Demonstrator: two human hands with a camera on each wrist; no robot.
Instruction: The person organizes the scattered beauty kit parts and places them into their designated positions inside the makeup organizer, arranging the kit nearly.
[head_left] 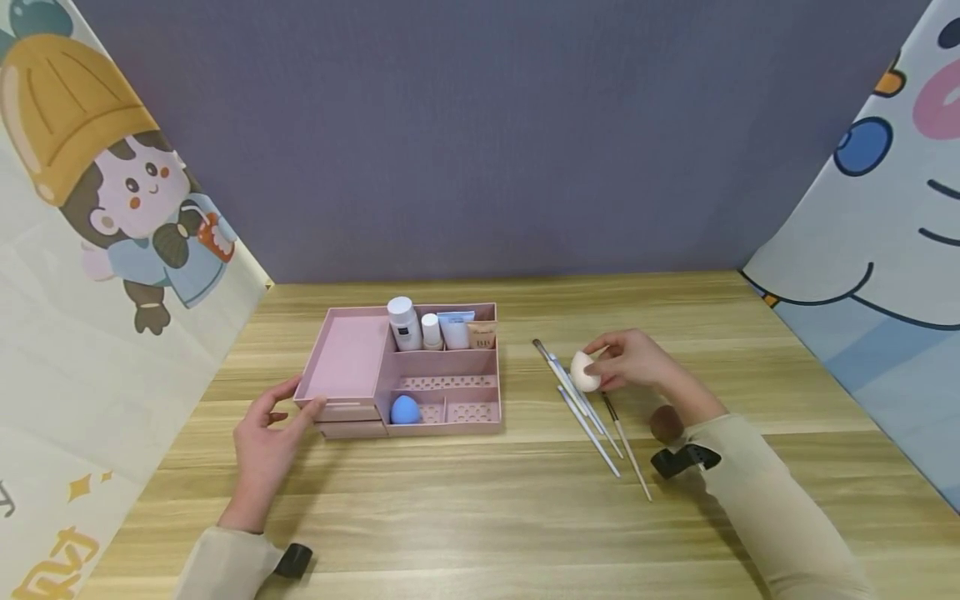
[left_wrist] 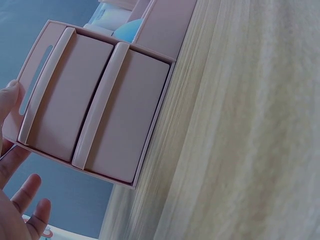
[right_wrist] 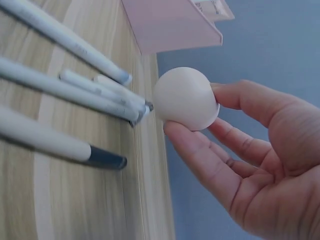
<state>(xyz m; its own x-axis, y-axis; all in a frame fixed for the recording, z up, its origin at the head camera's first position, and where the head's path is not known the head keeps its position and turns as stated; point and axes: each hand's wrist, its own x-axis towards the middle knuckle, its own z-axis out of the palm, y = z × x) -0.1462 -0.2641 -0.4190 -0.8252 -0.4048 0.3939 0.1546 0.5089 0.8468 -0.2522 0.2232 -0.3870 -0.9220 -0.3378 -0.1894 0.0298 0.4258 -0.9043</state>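
Observation:
My right hand [head_left: 633, 367] pinches a cream-white makeup sponge [head_left: 584, 372] between thumb and fingers. In the right wrist view the sponge [right_wrist: 185, 97] looks round and is held above the table. Several makeup brushes [head_left: 592, 433] with pale handles lie just left of and below this hand. My left hand [head_left: 266, 442] grips the front left corner of a pink desktop organizer [head_left: 442, 362]. The left wrist view shows its thumb at the slotted top edge and a finger against the side, with two closed drawers [left_wrist: 125, 115] facing it. A blue makeup sponge [head_left: 405, 410] sits in the organizer's front compartment.
Along the organizer's back row stand a white-capped bottle [head_left: 405, 323], a smaller bottle [head_left: 431, 332], a pale tube [head_left: 456, 329] and a tan tube [head_left: 482, 335]. A brown round object [head_left: 666, 424] lies under the right wrist. A grey-blue panel [head_left: 510, 150] rises behind the wooden table [head_left: 465, 517].

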